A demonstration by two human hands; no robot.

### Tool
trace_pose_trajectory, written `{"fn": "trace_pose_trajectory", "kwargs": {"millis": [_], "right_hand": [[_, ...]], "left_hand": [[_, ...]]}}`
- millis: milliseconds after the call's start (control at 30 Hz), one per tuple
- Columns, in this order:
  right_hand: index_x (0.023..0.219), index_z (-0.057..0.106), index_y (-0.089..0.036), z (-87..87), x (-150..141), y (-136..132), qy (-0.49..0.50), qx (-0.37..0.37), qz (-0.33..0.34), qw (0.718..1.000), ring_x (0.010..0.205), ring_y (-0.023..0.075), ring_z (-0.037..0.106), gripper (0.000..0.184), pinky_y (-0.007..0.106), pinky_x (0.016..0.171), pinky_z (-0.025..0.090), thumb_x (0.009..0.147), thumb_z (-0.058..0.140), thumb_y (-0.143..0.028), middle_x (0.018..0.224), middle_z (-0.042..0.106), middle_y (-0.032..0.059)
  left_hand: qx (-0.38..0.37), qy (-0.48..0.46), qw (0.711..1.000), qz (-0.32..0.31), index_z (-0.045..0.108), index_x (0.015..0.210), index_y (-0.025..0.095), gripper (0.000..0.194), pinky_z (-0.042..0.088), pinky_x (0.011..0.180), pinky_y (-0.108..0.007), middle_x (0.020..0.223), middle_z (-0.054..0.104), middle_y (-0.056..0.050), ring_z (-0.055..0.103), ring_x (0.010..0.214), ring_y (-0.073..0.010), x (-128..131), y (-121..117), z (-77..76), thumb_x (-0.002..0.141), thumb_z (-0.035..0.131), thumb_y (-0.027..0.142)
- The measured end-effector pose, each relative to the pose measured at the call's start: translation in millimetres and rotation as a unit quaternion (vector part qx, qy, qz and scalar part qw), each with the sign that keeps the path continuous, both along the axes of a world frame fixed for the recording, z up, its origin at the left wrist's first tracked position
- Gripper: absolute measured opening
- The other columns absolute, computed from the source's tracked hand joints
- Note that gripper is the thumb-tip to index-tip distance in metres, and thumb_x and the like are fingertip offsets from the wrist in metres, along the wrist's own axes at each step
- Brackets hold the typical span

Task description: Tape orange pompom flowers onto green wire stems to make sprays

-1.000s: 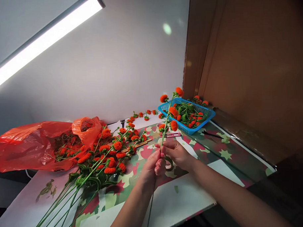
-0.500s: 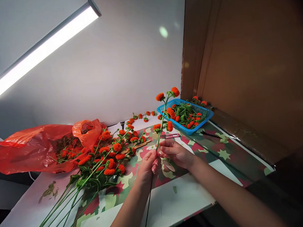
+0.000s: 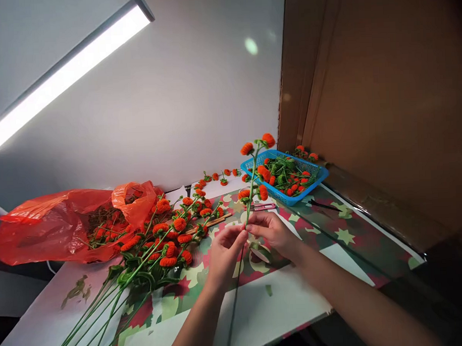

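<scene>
A tall green flower stem (image 3: pixel 250 192) with several orange pompom blooms stands upright between my hands. My left hand (image 3: pixel 224 254) pinches the stem from the left, fingers closed on it. My right hand (image 3: pixel 273 232) pinches the same stem just above, with a roll of green tape (image 3: pixel 261 251) hanging under its fingers. The stem's lower part runs down past the table edge.
Finished orange-flower stems (image 3: pixel 158 246) lie in a heap on the patterned table mat (image 3: pixel 331 235). A red plastic bag (image 3: pixel 58 224) of blooms sits at left. A blue basket (image 3: pixel 287 173) of small blooms stands at the back, with pink snips (image 3: pixel 263 206) before it. Brown cardboard wall at right.
My hands have shifted slightly right and up with the stem. The left hand now pinches with its fingertips rather than a fuller grip. The stem stands more upright.
</scene>
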State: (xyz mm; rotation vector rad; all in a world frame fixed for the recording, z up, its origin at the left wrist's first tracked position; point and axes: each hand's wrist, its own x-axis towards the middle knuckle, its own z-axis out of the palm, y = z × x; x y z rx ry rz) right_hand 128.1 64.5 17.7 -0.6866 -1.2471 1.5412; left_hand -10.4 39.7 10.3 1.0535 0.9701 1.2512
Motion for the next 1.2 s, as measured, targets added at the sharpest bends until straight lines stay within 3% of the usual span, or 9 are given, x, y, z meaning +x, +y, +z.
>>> {"fn": "trace_pose_trajectory", "kwargs": {"millis": [67,133,300,567,667,767,900,967,1200], "right_hand": [[0.065,0.062,-0.014,0.2,1,0,-0.031,0.01,0.009,0.999,0.053,0.0077,0.042,0.025,0.023,0.052,0.032,0.068,0.07,-0.037,0.056,0.049,-0.0034],[0.068,0.062,-0.014,-0.3,1,-1,-0.056,0.005,0.032,0.998,0.052,0.0077,0.04,0.025,0.023,0.051,0.031,0.069,0.068,-0.038,0.057,0.047,-0.0038],[0.066,0.061,-0.015,-2.2,1,-2,-0.073,0.013,0.064,0.995,0.056,0.0092,0.044,0.025,0.024,0.054,0.036,0.071,0.066,-0.039,0.06,0.048,-0.0025],[0.066,0.062,-0.014,0.9,-2,-3,-0.073,-0.016,0.065,0.995,0.06,0.0102,0.048,0.029,0.025,0.056,0.039,0.063,0.072,-0.041,0.062,0.053,-0.001],[0.068,0.062,-0.014,1.0,-2,-4,-0.069,-0.043,0.08,0.994,0.056,0.0088,0.046,0.031,0.023,0.052,0.037,0.063,0.072,-0.043,0.061,0.052,-0.0019],[0.071,0.061,-0.014,-1.2,-2,-3,-0.069,-0.055,0.086,0.992,0.054,0.0081,0.045,0.031,0.023,0.052,0.037,0.063,0.072,-0.042,0.062,0.051,-0.0027],[0.069,0.06,-0.013,-3.0,-1,-1,-0.07,-0.029,0.091,0.993,0.056,0.0083,0.044,0.031,0.023,0.053,0.035,0.064,0.072,-0.041,0.06,0.049,-0.0033],[0.068,0.059,-0.013,-2.6,-1,-1,-0.072,-0.029,0.101,0.992,0.055,0.0084,0.043,0.031,0.023,0.052,0.033,0.064,0.071,-0.042,0.058,0.048,-0.0035],[0.066,0.058,-0.013,-1.1,-2,-2,-0.069,-0.03,0.111,0.991,0.055,0.0076,0.04,0.033,0.024,0.053,0.032,0.063,0.072,-0.043,0.058,0.046,-0.0043]], "left_hand": [[0.059,0.036,0.995,0.072,0.063,0.1,0.019,0.033,0.046,0.071,-0.022,0.095,0.066,-0.004,0.06,0.078,-0.0117,-4,5,6.0,0.072,0.069,0.035],[0.072,0.045,0.993,0.079,0.059,0.112,0.023,0.042,0.046,0.078,-0.026,0.111,0.061,-0.006,0.059,0.092,-0.0161,-8,13,13.7,0.073,0.067,0.035],[0.064,0.058,0.996,-0.013,0.065,0.098,0.017,0.034,0.047,0.074,-0.027,0.093,0.067,-0.006,0.061,0.083,-0.0166,-12,30,31.4,0.067,0.073,0.029],[0.23,0.088,0.966,0.073,0.062,0.091,0.019,0.025,0.046,0.073,-0.024,0.086,0.064,-0.002,0.06,0.08,-0.0136,-8,23,24.9,0.067,0.071,0.016],[0.193,0.036,0.979,0.064,0.059,0.1,0.021,0.037,0.045,0.072,-0.024,0.087,0.063,-0.002,0.06,0.079,-0.0136,-8,25,20.8,0.066,0.072,0.017],[0.107,-0.046,0.993,0.037,0.055,0.107,0.023,0.049,0.045,0.071,-0.023,0.09,0.062,-0.001,0.058,0.077,-0.0115,-11,26,16.0,0.063,0.075,0.018],[0.017,-0.072,0.997,-0.01,0.06,0.082,0.019,0.023,0.041,0.062,-0.019,0.073,0.058,0.003,0.052,0.064,-0.0074,-14,23,8.6,0.064,0.075,0.021],[0.01,-0.067,0.997,-0.023,0.06,0.075,0.018,0.018,0.04,0.062,-0.019,0.069,0.057,0.004,0.051,0.063,-0.0073,-14,22,6.9,0.065,0.074,0.022],[0.004,-0.052,0.996,-0.078,0.066,0.089,0.017,0.027,0.041,0.069,-0.024,0.078,0.062,-0.001,0.054,0.071,-0.012,-15,25,8.5,0.064,0.075,0.025]]}}
